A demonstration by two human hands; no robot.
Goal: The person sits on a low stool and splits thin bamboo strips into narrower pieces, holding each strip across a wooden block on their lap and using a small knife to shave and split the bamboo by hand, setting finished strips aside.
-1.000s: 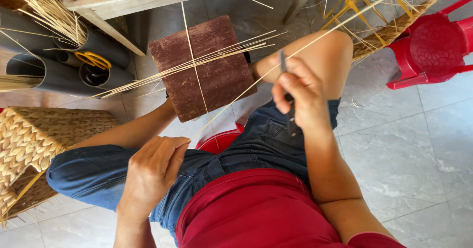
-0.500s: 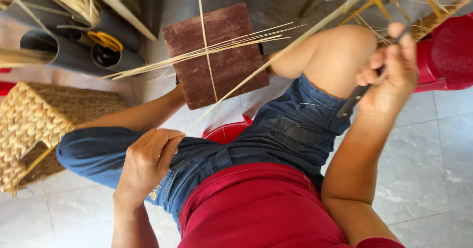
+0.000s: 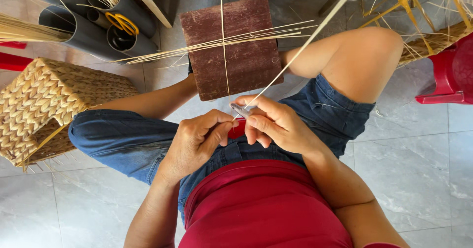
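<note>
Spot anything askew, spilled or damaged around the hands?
Nothing damaged. Loose cane strips lie criss-crossed over the brown block, ends overhanging its left side. Both hands, left and right, meet on one long strip and a small blade. The woven basket sits tilted.

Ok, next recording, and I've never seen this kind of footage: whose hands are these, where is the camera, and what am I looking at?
There is no machine here. The one picture comes from a camera worn on a person's head, looking down at their own lap as they sit over a tiled floor. The right hand pinches a long thin reed strip together with a small grey blade. The left hand sits beside it at the strip's near end. Ahead stands a dark red wooden block with loose reed strips across it. A woven basket, grey tubes and a red plastic stool stand around.
</note>
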